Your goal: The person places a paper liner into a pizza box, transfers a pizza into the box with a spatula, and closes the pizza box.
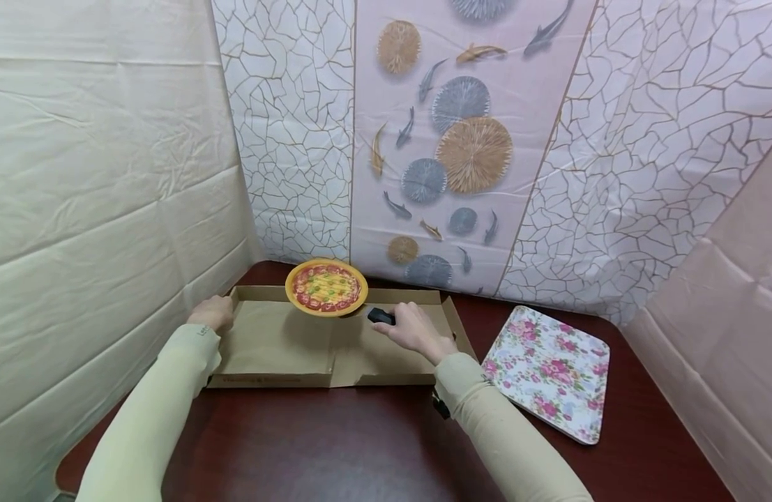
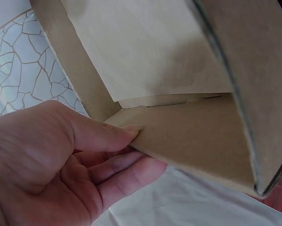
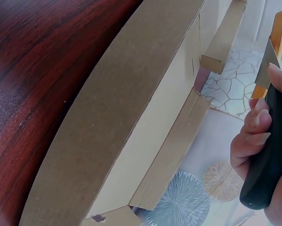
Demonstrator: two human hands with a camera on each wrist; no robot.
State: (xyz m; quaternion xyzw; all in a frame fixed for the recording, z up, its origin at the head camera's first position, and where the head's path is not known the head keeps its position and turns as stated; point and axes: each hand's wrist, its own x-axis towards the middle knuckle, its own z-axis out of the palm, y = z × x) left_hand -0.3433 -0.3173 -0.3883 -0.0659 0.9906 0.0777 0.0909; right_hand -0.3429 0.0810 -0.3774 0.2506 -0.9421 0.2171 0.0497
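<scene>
My right hand [image 1: 417, 329] grips the black handle [image 3: 268, 155] of a pizza server, fingers wrapped round it. Its metal blade [image 3: 264, 68] reaches under a round pizza [image 1: 326, 287] with an orange-yellow rim, red and yellow topping and green bits. The pizza overlaps the back wall of an opened cardboard pizza box [image 1: 279, 341] in the head view and casts a shadow into it. At the box's left end, my left hand [image 1: 213, 314] pinches the cardboard side wall [image 2: 188, 136] between thumb and fingers. A sheet of brown paper [image 2: 145, 52] lines the box's left half.
To the right of the box lies a white tray [image 1: 551, 373] with pink flowers. Dark red-brown table top [image 1: 310, 446] stretches in front of the box. Patterned cloth [image 1: 291, 139] hangs close behind the table, and pale cloth walls [image 1: 109, 181] close in both sides.
</scene>
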